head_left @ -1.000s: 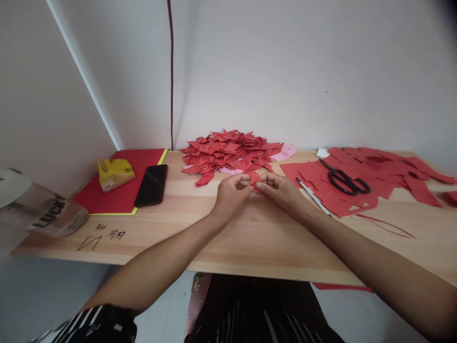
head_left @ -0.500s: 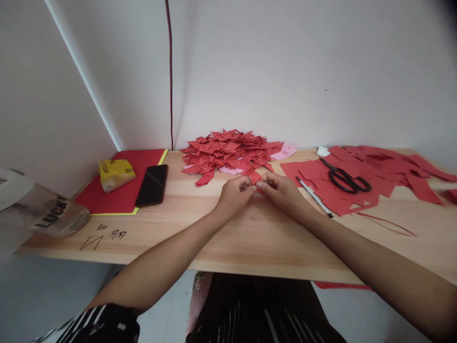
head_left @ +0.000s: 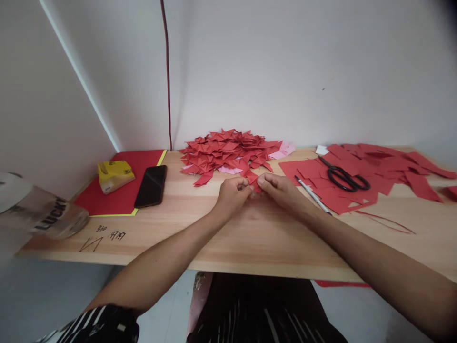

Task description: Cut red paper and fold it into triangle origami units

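My left hand (head_left: 231, 194) and my right hand (head_left: 282, 189) meet over the middle of the wooden table (head_left: 250, 233). Both pinch one small folded piece of red paper (head_left: 253, 179) between fingers and thumbs. Most of that piece is hidden by my fingers. Just behind my hands lies a heap of folded red paper triangles (head_left: 228, 151), with a few pink sheets (head_left: 283, 150) under its right edge.
Cut red paper squares (head_left: 360, 178) cover the right side, with black scissors (head_left: 342, 175) on them and a pen (head_left: 312, 194) at their left edge. At the left lie a black phone (head_left: 151, 186), a yellow tissue pack (head_left: 114, 174), a red sheet (head_left: 124, 190) and a plastic bag (head_left: 43, 214).
Both hands have stayed together on the red piece, with only small finger movements. The view has shifted slightly.
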A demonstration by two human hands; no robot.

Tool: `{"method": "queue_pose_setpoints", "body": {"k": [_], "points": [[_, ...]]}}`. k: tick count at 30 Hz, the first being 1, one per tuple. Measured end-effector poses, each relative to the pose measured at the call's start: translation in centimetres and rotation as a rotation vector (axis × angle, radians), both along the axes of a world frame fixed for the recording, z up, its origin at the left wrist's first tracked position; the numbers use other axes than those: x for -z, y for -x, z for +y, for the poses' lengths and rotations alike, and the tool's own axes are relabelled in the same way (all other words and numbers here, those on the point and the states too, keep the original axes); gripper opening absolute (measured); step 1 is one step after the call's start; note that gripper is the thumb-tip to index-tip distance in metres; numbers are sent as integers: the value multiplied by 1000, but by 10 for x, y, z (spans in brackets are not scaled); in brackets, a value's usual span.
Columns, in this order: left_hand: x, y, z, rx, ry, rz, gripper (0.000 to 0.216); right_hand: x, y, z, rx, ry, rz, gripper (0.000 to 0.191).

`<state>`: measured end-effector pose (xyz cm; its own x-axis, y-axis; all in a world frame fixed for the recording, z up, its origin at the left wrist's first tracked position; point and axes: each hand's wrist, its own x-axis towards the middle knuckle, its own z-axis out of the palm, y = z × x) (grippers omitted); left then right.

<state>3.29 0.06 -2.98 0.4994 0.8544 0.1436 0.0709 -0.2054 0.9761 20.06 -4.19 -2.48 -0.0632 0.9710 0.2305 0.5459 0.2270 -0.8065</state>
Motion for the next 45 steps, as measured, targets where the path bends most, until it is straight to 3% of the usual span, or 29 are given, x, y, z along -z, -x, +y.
{"method": "queue_pose_setpoints", "body": {"k": [4, 7, 16, 22, 31, 37, 45], "points": [[2, 0, 1, 5, 18, -3, 20, 1, 1, -1, -22, -25, -66, 22], [2, 0, 1, 37, 16, 21, 19, 2, -1, 0, -12, -38, -87, 25], [-3, 1, 0, 49, 146, -12, 21, -3, -8, 0, -119, 120, 62, 34], [-2, 1, -1, 24, 68, 23, 17, 3, -5, 4, -76, 50, 11, 29], [-1, -1, -3, 24, 10, 63, 18, 1, -8, 3, -170, 96, 102, 28], [-1, -1, -3, 23, 78, 30, 22, -2, -7, 1, -83, 157, 103, 31], [1, -2, -2, -5, 113, 39, 20, -8, -8, 0, -88, 185, 46, 22]]}}
